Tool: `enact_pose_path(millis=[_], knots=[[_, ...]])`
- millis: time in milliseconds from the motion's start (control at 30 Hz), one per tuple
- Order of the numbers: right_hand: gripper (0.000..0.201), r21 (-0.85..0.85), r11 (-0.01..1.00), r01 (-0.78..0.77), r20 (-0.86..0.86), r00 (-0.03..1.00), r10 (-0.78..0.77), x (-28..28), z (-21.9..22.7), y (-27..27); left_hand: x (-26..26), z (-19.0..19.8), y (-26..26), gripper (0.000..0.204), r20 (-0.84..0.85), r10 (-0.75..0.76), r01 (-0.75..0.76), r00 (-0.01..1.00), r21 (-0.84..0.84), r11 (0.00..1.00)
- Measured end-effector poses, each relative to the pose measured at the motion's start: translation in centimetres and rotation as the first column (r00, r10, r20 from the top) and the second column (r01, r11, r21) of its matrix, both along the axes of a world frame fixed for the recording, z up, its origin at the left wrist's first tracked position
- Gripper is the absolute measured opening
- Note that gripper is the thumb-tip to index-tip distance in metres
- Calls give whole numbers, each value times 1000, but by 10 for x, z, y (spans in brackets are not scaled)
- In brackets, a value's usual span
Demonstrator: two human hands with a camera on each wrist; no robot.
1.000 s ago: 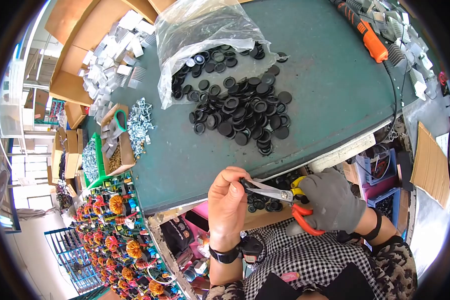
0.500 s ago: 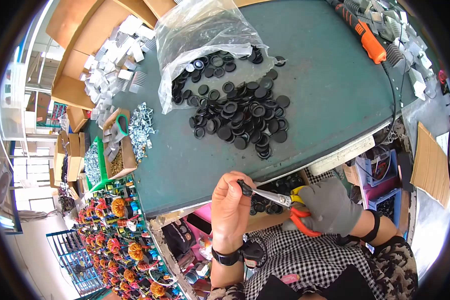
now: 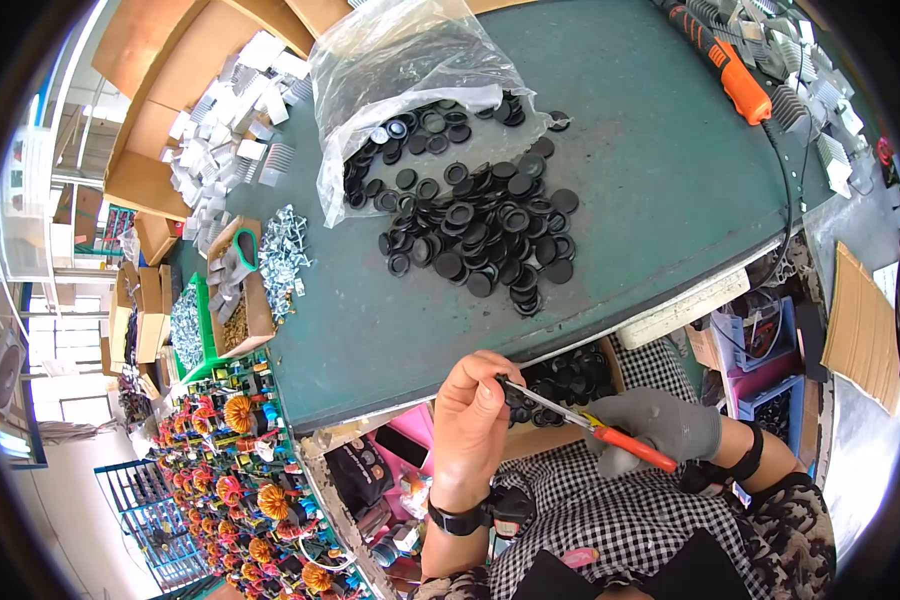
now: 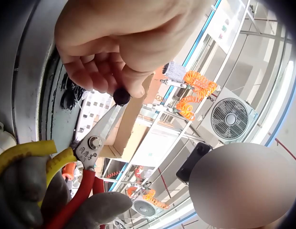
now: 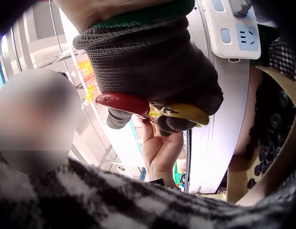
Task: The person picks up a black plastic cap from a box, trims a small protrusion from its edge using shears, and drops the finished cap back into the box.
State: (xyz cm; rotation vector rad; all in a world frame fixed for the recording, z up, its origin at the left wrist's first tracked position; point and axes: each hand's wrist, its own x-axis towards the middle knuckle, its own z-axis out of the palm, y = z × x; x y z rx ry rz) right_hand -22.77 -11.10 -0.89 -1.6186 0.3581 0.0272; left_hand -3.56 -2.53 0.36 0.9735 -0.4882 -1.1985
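Note:
The bare left hand (image 3: 470,425) pinches a small round black piece (image 4: 121,97) between thumb and fingers, above the table's front edge. The gloved right hand (image 3: 660,430) grips scissors with red and yellow handles (image 3: 635,449), its fingers round them. In the left wrist view the blades (image 4: 106,125) meet the edge of the black piece; whether they cut into it cannot be told. Black round caps (image 3: 480,230) lie in a heap on the green table (image 3: 370,340), some inside a clear plastic bag (image 3: 410,60).
Below the table edge stands a cardboard box (image 3: 540,440) of black pieces. Silver heatsinks (image 3: 235,110), screws (image 3: 283,255) and a green bin (image 3: 205,330) are at the left. An orange-handled tool (image 3: 743,88) with a cord lies at the back right.
The scissors have turned in the right hand's grip, so they now show edge-on with the red handle uppermost. Both hands have shifted slightly; the left has moved a little right and down.

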Motion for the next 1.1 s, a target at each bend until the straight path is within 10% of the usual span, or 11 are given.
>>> enact_pose_path(millis=[233, 300, 467, 533, 600, 733, 800, 900, 933, 1000, 1100], knots=[[38, 155, 986, 55, 6, 998, -57, -12, 16, -11, 15, 14, 12, 22, 366, -7, -36, 930, 112, 993], [32, 175, 981, 83, -8, 997, -83, -17, 12, -13, 20, 30, 9, 24, 777, -242, 60, 581, 255, 965], [18, 243, 933, 267, 56, 956, -289, -15, 8, -11, 40, 27, -21, 26, 984, -148, -38, 104, 152, 988], [49, 236, 934, 267, 39, 958, -284, -15, 13, -10, 51, 26, -42, 25, 977, -25, -189, -211, -16, 982], [18, 203, 948, 245, 66, 962, -263, -16, 14, -8, 57, 20, -61, 23, 942, -18, -196, -334, -51, 979], [34, 174, 957, 230, 91, 964, -248, -15, 9, -8, 58, 18, -67, 17, 881, 30, -176, -472, -128, 976], [37, 167, 958, 233, 74, 966, -248, -16, 7, -8, 54, 23, -56, 13, 892, -14, -218, -453, -96, 971], [40, 127, 968, 216, 34, 975, -222, -12, 9, -12, 53, 23, -32, 6, 1000, -27, -255, 14, 29, 966], [40, 97, 974, 207, 4, 978, -209, -10, 11, -13, 52, 23, -24, 6, 999, -31, -259, 13, 33, 965], [44, 48, 981, 190, -26, 982, -189, -6, 13, -14, 45, 23, -11, 10, 776, 26, -240, 630, 163, 957], [54, -218, 966, 138, 7, 990, -140, 0, 14, -14, 29, 27, -1, 12, 370, 45, -109, 928, 153, 982]])
